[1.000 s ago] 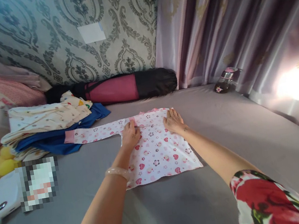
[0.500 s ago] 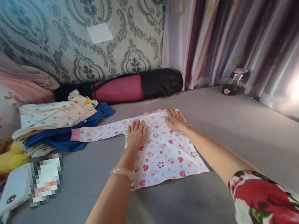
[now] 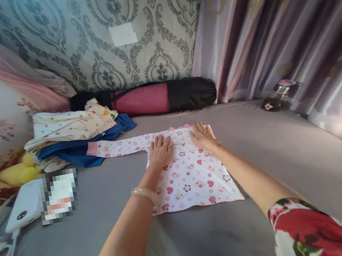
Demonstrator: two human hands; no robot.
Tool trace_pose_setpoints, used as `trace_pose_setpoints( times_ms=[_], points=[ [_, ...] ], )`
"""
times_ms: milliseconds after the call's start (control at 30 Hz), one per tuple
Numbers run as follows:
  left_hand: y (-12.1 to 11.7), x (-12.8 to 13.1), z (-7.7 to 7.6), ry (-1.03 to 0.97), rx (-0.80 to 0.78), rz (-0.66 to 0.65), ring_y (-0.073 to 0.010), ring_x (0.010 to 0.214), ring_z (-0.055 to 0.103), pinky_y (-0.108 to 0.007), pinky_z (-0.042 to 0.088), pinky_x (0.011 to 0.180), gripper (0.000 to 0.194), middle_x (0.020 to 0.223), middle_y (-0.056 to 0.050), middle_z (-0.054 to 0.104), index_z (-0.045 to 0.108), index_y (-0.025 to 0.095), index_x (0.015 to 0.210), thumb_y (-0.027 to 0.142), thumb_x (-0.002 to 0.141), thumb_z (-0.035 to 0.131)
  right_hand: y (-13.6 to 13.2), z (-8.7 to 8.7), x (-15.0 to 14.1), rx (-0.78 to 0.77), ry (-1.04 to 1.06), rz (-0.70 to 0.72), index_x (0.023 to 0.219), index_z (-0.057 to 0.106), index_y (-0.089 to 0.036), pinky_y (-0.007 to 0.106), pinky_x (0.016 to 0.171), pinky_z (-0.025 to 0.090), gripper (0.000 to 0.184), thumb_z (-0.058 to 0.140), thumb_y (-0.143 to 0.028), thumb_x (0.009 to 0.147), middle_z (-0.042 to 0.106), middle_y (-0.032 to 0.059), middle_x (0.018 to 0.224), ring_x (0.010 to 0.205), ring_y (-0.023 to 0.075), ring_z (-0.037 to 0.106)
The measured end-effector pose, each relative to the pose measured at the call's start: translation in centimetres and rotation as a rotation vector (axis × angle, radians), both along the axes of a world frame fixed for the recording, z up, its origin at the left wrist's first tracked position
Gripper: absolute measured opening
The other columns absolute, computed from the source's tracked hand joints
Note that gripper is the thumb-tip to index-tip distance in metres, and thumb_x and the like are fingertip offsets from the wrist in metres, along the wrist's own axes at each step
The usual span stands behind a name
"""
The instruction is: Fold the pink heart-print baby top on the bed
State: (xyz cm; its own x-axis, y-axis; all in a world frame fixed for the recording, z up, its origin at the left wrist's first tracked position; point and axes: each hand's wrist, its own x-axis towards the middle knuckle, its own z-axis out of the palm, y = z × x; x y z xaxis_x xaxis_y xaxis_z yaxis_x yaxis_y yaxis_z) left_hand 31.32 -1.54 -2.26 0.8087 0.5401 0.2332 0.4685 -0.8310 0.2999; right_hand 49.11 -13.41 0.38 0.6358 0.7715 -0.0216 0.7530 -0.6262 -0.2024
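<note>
Left hand (image 3: 161, 151), right hand (image 3: 203, 136) lay spread, gripping nothing, on shirt (image 3: 191, 179), shy of far bed (image 3: 273, 167) edge; smoothing, imo; next needed gentleness

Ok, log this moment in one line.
left hand: flat on shirt; right hand: flat on shirt; shirt: on gray sheet, one sleeve outstretched

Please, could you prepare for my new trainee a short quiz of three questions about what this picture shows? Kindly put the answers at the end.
1. True or false: the left hand and the right hand both rest palm down on the printed shirt.

2. Choose one. The pink-cuffed sleeve stretches out toward:
a) the person's right
b) the person's left
c) the person's own body

3. Fill in the blank: in the pile, the blue garment lies ____ the cream patterned garment.

Key: 1. True; 2. b; 3. under
</note>
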Motion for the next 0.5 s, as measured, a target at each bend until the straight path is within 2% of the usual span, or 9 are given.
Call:
trace_pose_setpoints(
  times_ms=[100,200,367,500],
  points=[
    [-0.3,-0.3,0.3,-0.022,0.043,0.003,-0.0335,0.144,0.022,-0.055,0.018,0.115,0.047,0.152,-0.009,0.036,0.048,0.026,0.138,0.042,0.097,0.032,1.4,0.2,-1.9,0.028,0.015,0.044,0.151,0.021,-0.003,0.042,0.118,0.004,0.064,0.018,-0.040,0.099,0.017,0.0160,0.159,0.147,0.0257,0.008],
    [-0.6,-0.4,0.7,0.020,0.070,-0.011,-0.0336,0.143,0.023,-0.056,0.018,0.115,0.048,0.152,-0.010,0.036,0.049,0.025,0.138,0.042,0.098,0.029,2.7,-0.2,-3.1,0.035,0.028,0.018,0.150,0.022,0.001,0.042,0.118,0.005,0.067,0.017,-0.043,0.099,0.017,0.0181,0.158,0.147,0.0276,0.008],
    [-0.7,-0.3,1.0,0.124,0.079,0.023,-0.0283,0.142,0.028,-0.051,0.021,0.114,0.049,0.152,-0.008,0.037,0.045,0.027,0.141,0.042,0.099,0.023,3.6,-1.0,-3.1,-0.010,0.015,-0.030,0.151,0.019,0.001,0.043,0.117,0.003,0.068,0.015,-0.043,0.099,0.011,0.0161,0.160,0.147,0.0268,0.003],
    [-0.8,-0.2,1.0,0.154,0.096,0.045,-0.0278,0.141,0.029,-0.050,0.022,0.114,0.050,0.152,-0.008,0.036,0.043,0.026,0.142,0.042,0.100,0.022,3.6,-1.2,-3.1,-0.017,0.001,-0.034,0.151,0.019,0.000,0.043,0.117,0.003,0.067,0.014,-0.042,0.099,0.011,0.0152,0.160,0.147,0.0260,0.003]
  ],
)
